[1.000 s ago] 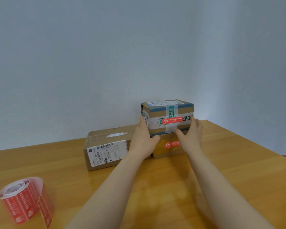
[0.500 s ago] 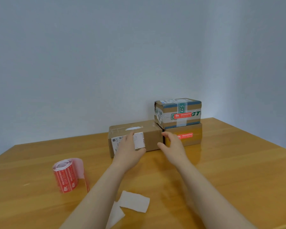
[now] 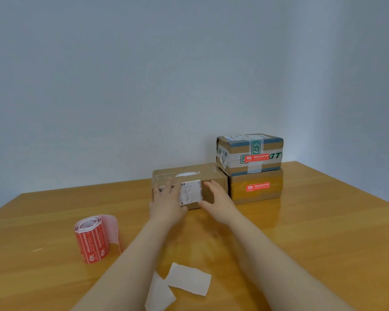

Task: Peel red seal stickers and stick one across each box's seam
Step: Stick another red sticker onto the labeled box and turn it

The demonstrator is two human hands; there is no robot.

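Sticker roll [image 3: 94,239] stands near-left, untouched. Left hand [image 3: 166,206] and right hand [image 3: 219,204] lie open on the unsealed box [image 3: 213,187], mid-table, grasping nothing. Right: two stacked boxes [image 3: 255,171] already sealed. Step: fetching third box. Next: pull it near, peel sticker.

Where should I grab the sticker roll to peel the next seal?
Grip the sticker roll around its red upright side from above-left with the left hand. It stands on end, and its loose backing tail trails on the right, free for the right hand.
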